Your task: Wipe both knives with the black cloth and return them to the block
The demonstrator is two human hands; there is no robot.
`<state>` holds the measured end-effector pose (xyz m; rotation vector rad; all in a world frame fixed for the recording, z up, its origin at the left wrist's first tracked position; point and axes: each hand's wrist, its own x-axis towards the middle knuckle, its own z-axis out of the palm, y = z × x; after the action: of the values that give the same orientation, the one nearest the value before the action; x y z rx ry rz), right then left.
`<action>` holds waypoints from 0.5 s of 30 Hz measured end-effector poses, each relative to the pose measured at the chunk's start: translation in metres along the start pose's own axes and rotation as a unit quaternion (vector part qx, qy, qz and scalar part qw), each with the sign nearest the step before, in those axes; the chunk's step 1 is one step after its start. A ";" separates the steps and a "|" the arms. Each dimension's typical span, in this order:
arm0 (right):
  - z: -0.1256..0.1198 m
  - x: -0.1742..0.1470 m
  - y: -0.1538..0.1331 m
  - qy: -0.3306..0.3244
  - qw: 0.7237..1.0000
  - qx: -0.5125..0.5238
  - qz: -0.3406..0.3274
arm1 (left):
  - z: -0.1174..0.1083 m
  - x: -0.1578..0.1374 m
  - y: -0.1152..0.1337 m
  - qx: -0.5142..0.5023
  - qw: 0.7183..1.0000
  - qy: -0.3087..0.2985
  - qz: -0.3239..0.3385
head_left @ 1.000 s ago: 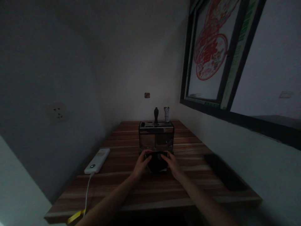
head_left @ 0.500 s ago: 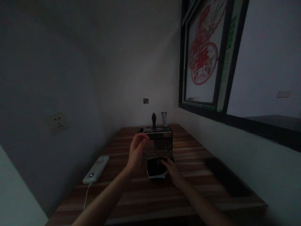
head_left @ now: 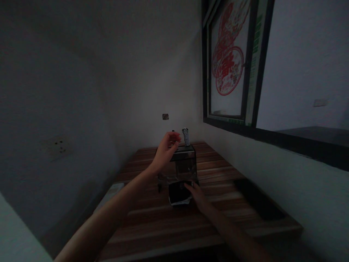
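Currently, head view: one striped wooden table (head_left: pixel 147 229) is standing between dim, pale walls (head_left: pixel 136 72).
One black tray (head_left: pixel 178 193) is sitting before one clear-fronted box (head_left: pixel 185 167), right hand (head_left: pixel 198 196) gripping the tray's right edge; left hand (head_left: pixel 166 148), above and left of it, is half-curling before one dark handle (head_left: pixel 173 130), hold indeterminable; one patterned cylinder (head_left: pixel 185 137) is standing nearby.

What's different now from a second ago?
The left hand has let go of the black object, risen and then moved right, now in front of the dark knob atop the framed box; whether it touches the knob is unclear. The right hand stays on the black object; the patterned cylinder still stands upright.
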<state>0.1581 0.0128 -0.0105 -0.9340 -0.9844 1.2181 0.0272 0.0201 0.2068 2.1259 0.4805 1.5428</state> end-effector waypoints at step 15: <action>-0.002 0.002 0.004 0.008 1.000 -0.024 0.013 | -0.017 0.037 -0.065 0.346 0.898 -0.230 0.148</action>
<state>0.1589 0.0154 -0.0149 -0.9959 -0.9955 1.2104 0.0219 0.0970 0.2039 3.1281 0.6180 1.0096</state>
